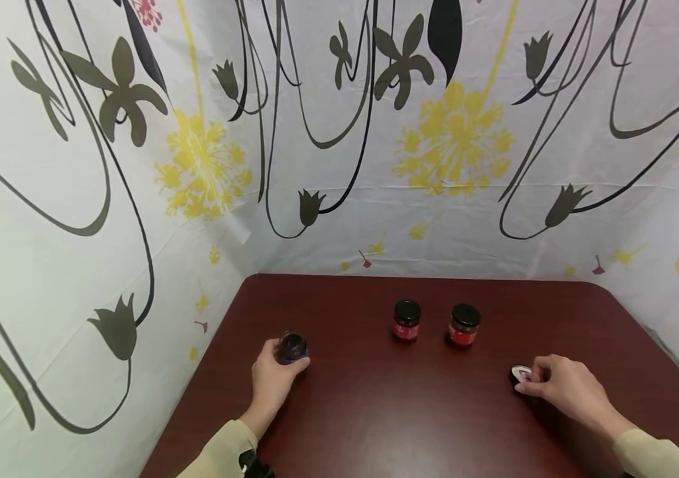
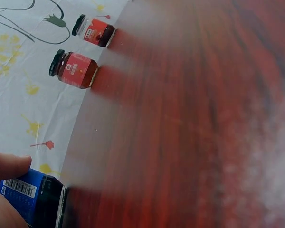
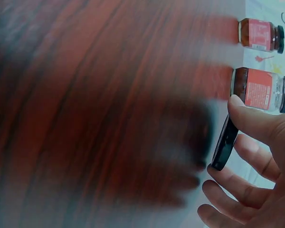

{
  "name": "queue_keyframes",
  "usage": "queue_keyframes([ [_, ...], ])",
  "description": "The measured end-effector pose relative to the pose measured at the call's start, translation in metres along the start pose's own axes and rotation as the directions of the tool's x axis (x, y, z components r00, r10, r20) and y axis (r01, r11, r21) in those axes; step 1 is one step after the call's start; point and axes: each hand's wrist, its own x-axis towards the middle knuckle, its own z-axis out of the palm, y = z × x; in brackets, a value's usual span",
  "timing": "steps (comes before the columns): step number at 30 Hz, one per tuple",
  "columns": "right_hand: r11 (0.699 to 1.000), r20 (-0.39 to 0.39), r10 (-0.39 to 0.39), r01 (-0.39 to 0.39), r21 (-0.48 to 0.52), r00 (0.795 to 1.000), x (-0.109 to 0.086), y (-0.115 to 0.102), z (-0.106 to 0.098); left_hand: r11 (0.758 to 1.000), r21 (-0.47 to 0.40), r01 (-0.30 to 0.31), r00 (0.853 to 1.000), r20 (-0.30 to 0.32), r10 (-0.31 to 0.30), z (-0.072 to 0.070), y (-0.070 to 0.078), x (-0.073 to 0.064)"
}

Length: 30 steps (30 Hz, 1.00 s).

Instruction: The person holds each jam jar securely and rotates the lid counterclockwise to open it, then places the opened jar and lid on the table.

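My left hand (image 1: 273,378) grips a small glass jar (image 1: 293,346) with a blue label, at the left of the table. Its dark top shows no lid in the head view; in the left wrist view the blue label (image 2: 23,192) carries a barcode, and part of the jar is hidden by the hand. Over on the right, my right hand (image 1: 572,388) pinches a round black lid (image 3: 224,144) between thumb and fingertips. A whitish face of that lid (image 1: 520,375) shows in the head view. The lid is low over the table; whether it touches cannot be told.
Two jars with black lids and red labels stand side by side farther back, the left one (image 1: 406,320) and the right one (image 1: 463,325). The dark red wooden table (image 1: 399,411) ends at a patterned white cloth (image 1: 339,166) behind and at the sides.
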Motion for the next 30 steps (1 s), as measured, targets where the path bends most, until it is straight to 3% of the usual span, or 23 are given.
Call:
queue_keyframes([
  [8,1.000,0.003,-0.002,0.002,0.014,1.000,-0.003,0.009,-0.005,1.000,-0.006,-0.002,1.000,-0.001,0.002,-0.002,-0.001,0.001],
  [21,0.994,-0.025,-0.108,0.107,-0.036,0.994,-0.003,0.014,0.003,1.000,0.008,0.005,1.000,-0.003,-0.005,-0.006,-0.003,-0.003],
  [30,0.997,0.045,-0.083,0.083,-0.001,0.996,0.004,0.018,-0.004,1.000,0.020,0.008,1.000,0.017,-0.009,-0.003,-0.004,-0.002],
])
